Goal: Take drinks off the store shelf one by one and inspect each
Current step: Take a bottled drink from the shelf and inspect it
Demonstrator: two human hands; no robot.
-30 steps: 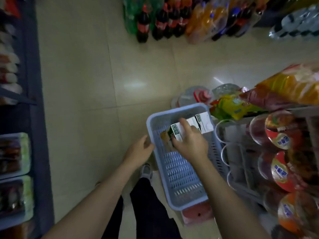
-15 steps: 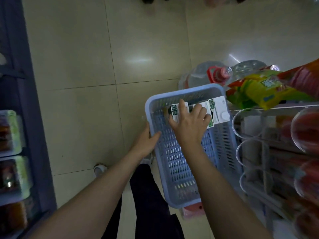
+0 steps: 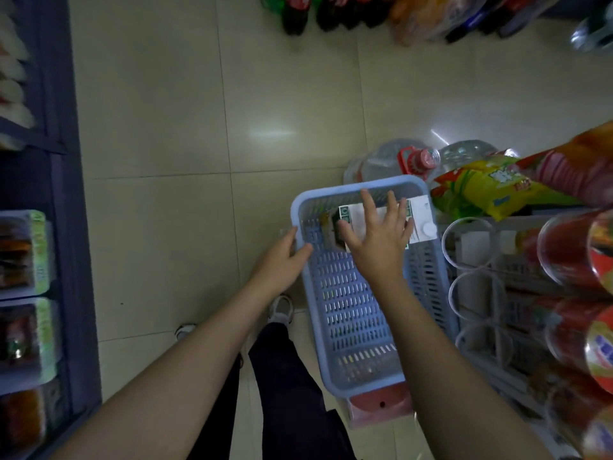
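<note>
Blue slotted plastic basket [image 3: 348,320], left hand [image 3: 282,263] gripping rim; right hand [image 3: 378,240] spread over boxy white carton [image 3: 419,214].

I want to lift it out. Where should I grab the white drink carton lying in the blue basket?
Probably across the white drink carton's long flat sides, from above. It lies flat at the far end of the blue slotted plastic basket, whose walls block sideways reach; the capped end is uncovered.

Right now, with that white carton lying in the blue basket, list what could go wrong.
1. The white drink carton overhangs the far right rim of the blue slotted plastic basket; it may slide out.
2. The right hand lies on the carton with straight, spread fingers, so it has no firm grip.
3. The left hand alone grips the basket's rim; the basket may tip toward the white wire rack.
</note>
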